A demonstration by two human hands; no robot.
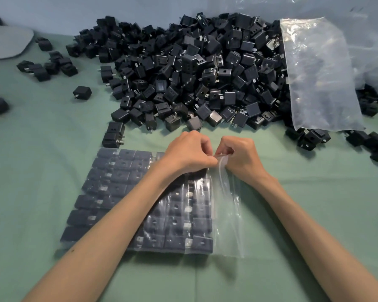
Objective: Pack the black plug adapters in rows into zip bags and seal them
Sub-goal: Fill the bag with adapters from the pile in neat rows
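your left grip: pinching zip bag mouth.
your right grip: pinching same mouth.
adapters: rowed inside bag.
loose pile: far side.

Filled zip bag flat, adapters rowed

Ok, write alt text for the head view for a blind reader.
The left hand and right hand pinch the far corner of a clear zip bag packed with rows of black plug adapters on a green cloth. Behind lies a large loose pile of adapters, a clear plastic bag draped over its right side.
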